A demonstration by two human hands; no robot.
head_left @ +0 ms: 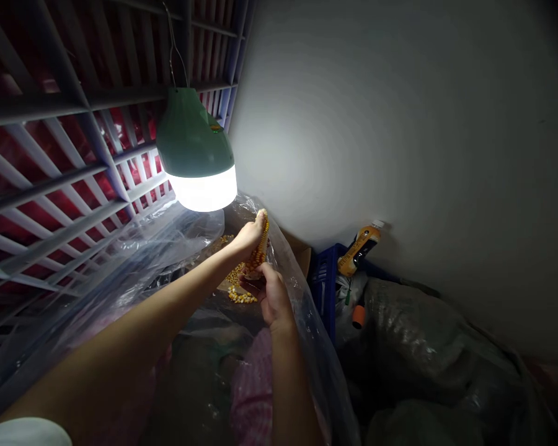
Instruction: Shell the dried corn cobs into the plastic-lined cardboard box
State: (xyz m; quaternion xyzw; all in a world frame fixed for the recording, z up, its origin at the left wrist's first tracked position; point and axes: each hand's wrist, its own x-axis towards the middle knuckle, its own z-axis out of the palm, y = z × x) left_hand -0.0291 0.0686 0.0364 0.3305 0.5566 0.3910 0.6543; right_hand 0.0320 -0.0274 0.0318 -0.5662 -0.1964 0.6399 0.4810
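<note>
two grey sacks [413, 334] bulge below a white wall [390, 124], beside one blue crate [325, 291]; one plastic sheet [121, 266] spreads left under one lit green lamp [195, 148]. shelling looks under way: the left hand [248, 238] closes round one corn cob [260, 254] held upright above loose kernels [242, 296], the right hand [274, 297] curled against it. remaining rows want more rubbing.

Corn cob [259, 251] between both hands, left hand [248, 238] on upper end, right hand [274, 297] on lower end, loose kernels [239, 291] below on plastic sheet [181, 238], bulb lamp [195, 152] hanging from lattice rack [60, 142] above left, plastic crate [324, 291] right, sacks [413, 334] further right, wall [353, 111] behind.
</note>
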